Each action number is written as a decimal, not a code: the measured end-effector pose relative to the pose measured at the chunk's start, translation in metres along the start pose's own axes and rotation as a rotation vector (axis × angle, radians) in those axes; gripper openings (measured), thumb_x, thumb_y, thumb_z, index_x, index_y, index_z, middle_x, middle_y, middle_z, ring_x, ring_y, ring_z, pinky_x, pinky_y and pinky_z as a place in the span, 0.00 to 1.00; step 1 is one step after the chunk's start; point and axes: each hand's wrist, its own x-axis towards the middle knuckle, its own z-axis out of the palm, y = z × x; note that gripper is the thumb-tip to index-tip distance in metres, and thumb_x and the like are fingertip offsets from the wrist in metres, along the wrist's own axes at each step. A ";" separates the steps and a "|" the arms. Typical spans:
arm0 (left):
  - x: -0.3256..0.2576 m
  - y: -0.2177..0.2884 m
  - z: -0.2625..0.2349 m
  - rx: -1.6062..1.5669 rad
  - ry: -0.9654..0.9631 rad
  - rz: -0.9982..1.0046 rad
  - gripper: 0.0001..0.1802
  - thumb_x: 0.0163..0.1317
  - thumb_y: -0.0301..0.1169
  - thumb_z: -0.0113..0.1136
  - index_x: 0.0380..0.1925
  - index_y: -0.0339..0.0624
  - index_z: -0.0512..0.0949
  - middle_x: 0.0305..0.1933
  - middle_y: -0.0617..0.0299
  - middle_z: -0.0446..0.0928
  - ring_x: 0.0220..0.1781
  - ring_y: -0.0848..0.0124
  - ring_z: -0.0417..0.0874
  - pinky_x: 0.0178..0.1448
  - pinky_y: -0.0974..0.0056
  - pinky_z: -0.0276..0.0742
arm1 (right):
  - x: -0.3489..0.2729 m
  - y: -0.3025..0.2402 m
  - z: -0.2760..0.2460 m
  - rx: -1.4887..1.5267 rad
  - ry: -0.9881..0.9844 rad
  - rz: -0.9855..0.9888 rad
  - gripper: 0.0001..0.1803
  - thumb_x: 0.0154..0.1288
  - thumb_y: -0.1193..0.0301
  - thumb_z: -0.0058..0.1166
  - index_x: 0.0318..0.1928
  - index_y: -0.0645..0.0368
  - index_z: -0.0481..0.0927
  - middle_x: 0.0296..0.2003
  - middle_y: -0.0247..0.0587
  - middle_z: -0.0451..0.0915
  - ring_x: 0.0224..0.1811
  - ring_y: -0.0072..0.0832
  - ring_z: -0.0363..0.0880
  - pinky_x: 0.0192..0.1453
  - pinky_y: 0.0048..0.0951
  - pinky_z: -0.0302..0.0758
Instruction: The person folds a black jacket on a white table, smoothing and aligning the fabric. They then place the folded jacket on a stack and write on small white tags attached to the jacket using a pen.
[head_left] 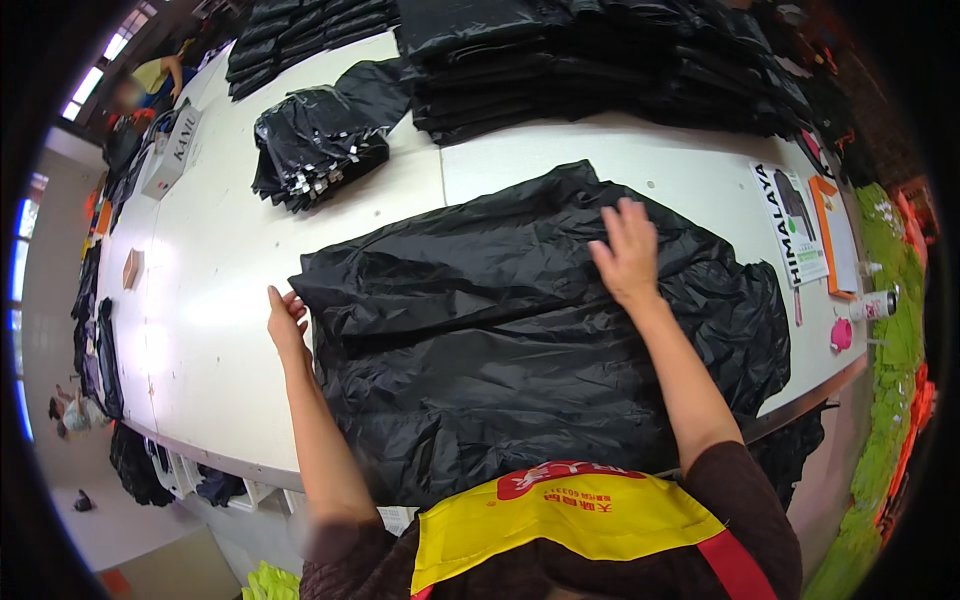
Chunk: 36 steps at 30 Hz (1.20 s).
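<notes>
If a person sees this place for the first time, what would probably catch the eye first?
Probably the large, wrinkled black fabric spread on the white table, with the right hand open on it and the left hand at its left edge. Next, the bright yellow apron at the bottom centre and the lime-green cloth along the right side stand out against the dark stack at the top.

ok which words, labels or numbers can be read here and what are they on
I won't copy the wording, but print shows on:
White box: large dark capitals, legible.
Poster sheet: bold dark capitals, legible; smaller print unreadable.
Yellow apron: red lettering, upside down.
White bottle: marks too small.
White tags: too small.
</notes>
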 end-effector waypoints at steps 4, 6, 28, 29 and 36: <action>-0.050 0.006 0.018 0.178 -0.250 0.229 0.17 0.61 0.42 0.59 0.35 0.36 0.78 0.28 0.70 0.73 0.31 0.81 0.70 0.35 0.73 0.66 | -0.006 0.048 -0.037 -0.260 0.047 0.119 0.34 0.63 0.54 0.50 0.65 0.58 0.62 0.67 0.55 0.56 0.70 0.52 0.51 0.68 0.53 0.50; -0.051 0.001 0.024 -0.017 -0.298 0.479 0.08 0.60 0.29 0.62 0.33 0.35 0.77 0.31 0.70 0.74 0.33 0.81 0.70 0.37 0.73 0.68 | -0.010 0.057 -0.045 -0.360 -0.035 0.132 0.36 0.63 0.52 0.50 0.66 0.58 0.60 0.67 0.55 0.55 0.70 0.52 0.50 0.68 0.54 0.49; 0.072 -0.022 0.026 0.369 -0.339 -0.063 0.26 0.42 0.19 0.64 0.47 0.29 0.72 0.41 0.49 0.79 0.40 0.58 0.81 0.45 0.59 0.78 | 0.101 0.076 -0.008 0.380 -0.938 0.402 0.17 0.42 0.79 0.53 0.39 0.67 0.78 0.30 0.37 0.80 0.31 0.28 0.77 0.40 0.27 0.73; 0.069 -0.018 0.020 0.280 -0.389 -0.103 0.24 0.43 0.17 0.63 0.45 0.30 0.74 0.40 0.51 0.80 0.38 0.60 0.82 0.43 0.60 0.79 | 0.102 0.073 -0.012 0.432 -0.839 0.383 0.17 0.43 0.79 0.53 0.39 0.67 0.78 0.29 0.37 0.80 0.32 0.28 0.76 0.40 0.27 0.73; 0.019 0.007 -0.012 -0.045 -0.329 0.411 0.16 0.54 0.24 0.61 0.44 0.33 0.78 0.41 0.56 0.81 0.40 0.69 0.79 0.46 0.65 0.75 | 0.070 0.078 -0.067 0.392 -0.259 0.044 0.19 0.49 0.83 0.50 0.46 0.66 0.75 0.36 0.42 0.81 0.40 0.25 0.77 0.48 0.26 0.71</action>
